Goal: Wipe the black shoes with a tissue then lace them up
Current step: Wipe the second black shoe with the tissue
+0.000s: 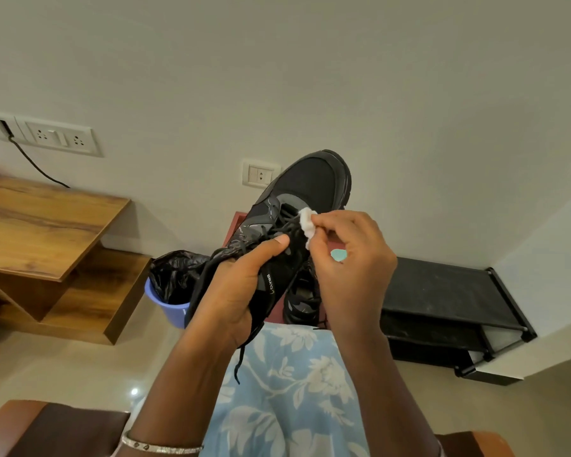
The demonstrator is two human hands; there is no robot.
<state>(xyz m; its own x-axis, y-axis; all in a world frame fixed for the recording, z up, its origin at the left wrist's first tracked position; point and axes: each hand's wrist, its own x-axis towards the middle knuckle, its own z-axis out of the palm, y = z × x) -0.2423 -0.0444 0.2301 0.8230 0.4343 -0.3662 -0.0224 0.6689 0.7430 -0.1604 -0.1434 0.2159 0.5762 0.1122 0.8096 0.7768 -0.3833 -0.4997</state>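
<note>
- Pinching a small crumpled white tissue [307, 223] between thumb and fingertips, the right hand [351, 263] is pressing it against the lace area of a black mesh sports shoe [310, 179].
- Gripping that shoe around its heel end, the left hand [239, 291] is holding it up in the air, toe pointing away towards the wall, with the thumb lying across the tongue.
- The shoe is showing grey panels by the eyelets and small white lettering on its side; its loose black lace [239, 361] is dangling below the left wrist.
- A second black shoe [302, 300] is sitting lower down, just beneath the held one, on a dark red surface [235, 225].
- A blue floral garment [284, 390] is covering the person's lap.
- A blue bin lined with a black bag [169, 310] is standing on the pale floor beside a wooden table [40, 225].
- A low black shoe rack [442, 285] is standing against the plain wall at the right, and white sockets [58, 137] are set in the wall at the left.
</note>
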